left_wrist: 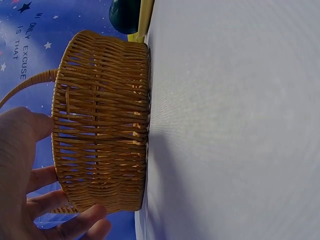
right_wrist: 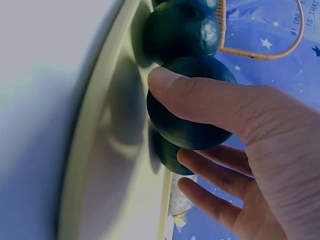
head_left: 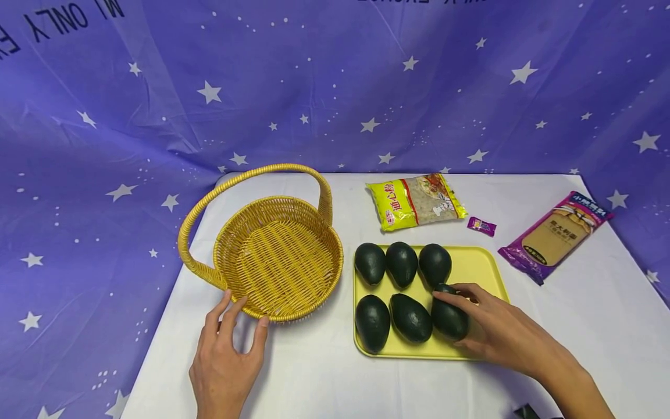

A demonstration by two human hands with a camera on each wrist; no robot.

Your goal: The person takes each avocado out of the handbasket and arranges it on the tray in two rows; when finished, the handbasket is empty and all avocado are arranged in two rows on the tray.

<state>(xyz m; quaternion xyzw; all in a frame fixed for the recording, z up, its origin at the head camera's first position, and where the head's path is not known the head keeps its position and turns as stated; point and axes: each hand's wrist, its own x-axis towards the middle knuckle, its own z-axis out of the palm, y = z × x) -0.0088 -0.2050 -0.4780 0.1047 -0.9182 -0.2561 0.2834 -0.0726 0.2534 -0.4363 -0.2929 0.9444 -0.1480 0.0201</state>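
Note:
My right hand (head_left: 499, 326) grips a dark green avocado (head_left: 449, 320) at the near right of a group on the yellow tray (head_left: 476, 262). In the right wrist view the thumb (right_wrist: 187, 97) lies across that avocado (right_wrist: 190, 127), with fingers on its far side. Three avocados, among them one at the right (head_left: 434, 265), form the back row; two more, including a tilted one (head_left: 410, 318), lie left of the held one. My left hand (head_left: 227, 355) rests its fingertips at the near rim of a woven basket (head_left: 285, 262), fingers spread and relaxed. Nothing lies inside the basket.
A yellow food packet (head_left: 416, 202) lies behind the tray, with a small purple wrapped sweet (head_left: 481, 226) beside it. A purple noodle packet (head_left: 556, 235) is at the right. The basket's tall handle (head_left: 256, 171) arches up. A starry blue curtain (head_left: 335, 87) hangs behind the white table.

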